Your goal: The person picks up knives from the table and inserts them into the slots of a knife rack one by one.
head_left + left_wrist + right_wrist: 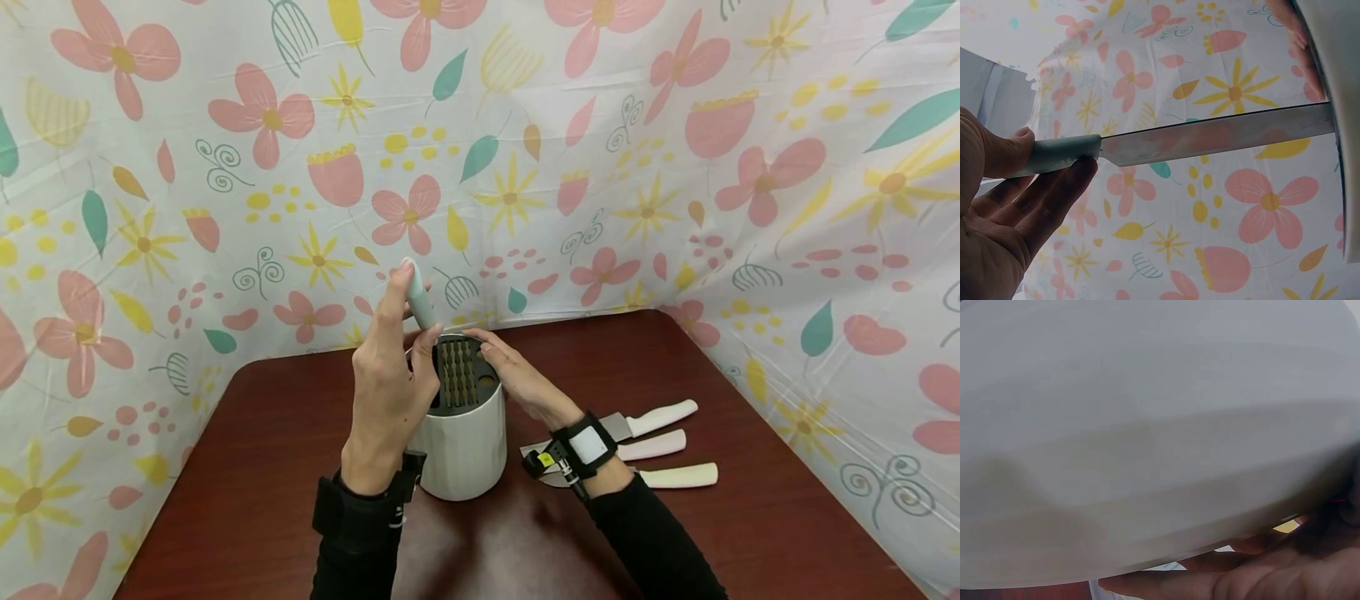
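My left hand [388, 375] grips the pale green handle of a knife [1066, 155] above a white knife block [463, 454]. In the left wrist view the bare blade [1222, 135] runs from the handle to the block's edge, its tip end out of sight there. The round block has a dark slotted top [459, 375]. My right hand [528, 379] rests against the block's right side near the rim, fingers extended. Seen from the right wrist, the block's wall [1147, 437] fills most of the view, with the fingers [1166, 584] along its edge.
Three knives with pale handles lie right of the block: a white-handled knife [663, 417], a pinkish one [656, 445] and a cream one [682, 476]. My right forearm partly covers their blades. The brown table [277, 467] meets a flowered cloth backdrop [480, 150].
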{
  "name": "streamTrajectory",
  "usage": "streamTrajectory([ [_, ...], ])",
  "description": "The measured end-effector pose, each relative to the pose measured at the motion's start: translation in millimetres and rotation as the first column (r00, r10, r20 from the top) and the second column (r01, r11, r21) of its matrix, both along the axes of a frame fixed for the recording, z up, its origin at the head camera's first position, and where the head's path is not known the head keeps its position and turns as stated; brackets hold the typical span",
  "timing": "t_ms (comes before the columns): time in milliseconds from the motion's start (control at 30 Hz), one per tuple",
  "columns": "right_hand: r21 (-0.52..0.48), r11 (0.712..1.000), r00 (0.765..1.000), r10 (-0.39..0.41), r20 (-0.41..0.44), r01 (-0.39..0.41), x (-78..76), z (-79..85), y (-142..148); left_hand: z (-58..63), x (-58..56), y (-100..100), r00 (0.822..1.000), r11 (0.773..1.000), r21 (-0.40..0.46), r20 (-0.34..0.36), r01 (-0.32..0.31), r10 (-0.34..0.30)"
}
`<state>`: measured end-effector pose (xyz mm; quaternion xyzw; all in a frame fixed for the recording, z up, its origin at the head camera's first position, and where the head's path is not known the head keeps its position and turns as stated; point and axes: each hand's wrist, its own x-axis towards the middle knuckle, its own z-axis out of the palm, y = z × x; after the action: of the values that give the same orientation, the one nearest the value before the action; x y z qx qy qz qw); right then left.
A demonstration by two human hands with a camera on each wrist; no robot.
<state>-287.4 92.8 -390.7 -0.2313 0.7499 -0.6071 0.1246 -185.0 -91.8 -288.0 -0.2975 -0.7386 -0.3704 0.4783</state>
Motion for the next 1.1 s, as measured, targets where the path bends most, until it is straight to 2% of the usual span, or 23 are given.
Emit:
streamTrajectory([
  [533, 0.001, 1.0, 1.0, -0.012, 0.018, 0.012, 0.3, 0.0, 0.2, -8.4, -15.3, -2.2, 0.999, 0.999, -0.028, 0.022, -0.033, 0.034],
  [1100, -0.009, 1.0, 0.999, -0.023, 0.022, 0.024, -0.2, -0.3, 0.0, -17.4, -34.5, -3.5, 0.997, 0.999, -0.046, 0.07, -0.024, 0.027],
])
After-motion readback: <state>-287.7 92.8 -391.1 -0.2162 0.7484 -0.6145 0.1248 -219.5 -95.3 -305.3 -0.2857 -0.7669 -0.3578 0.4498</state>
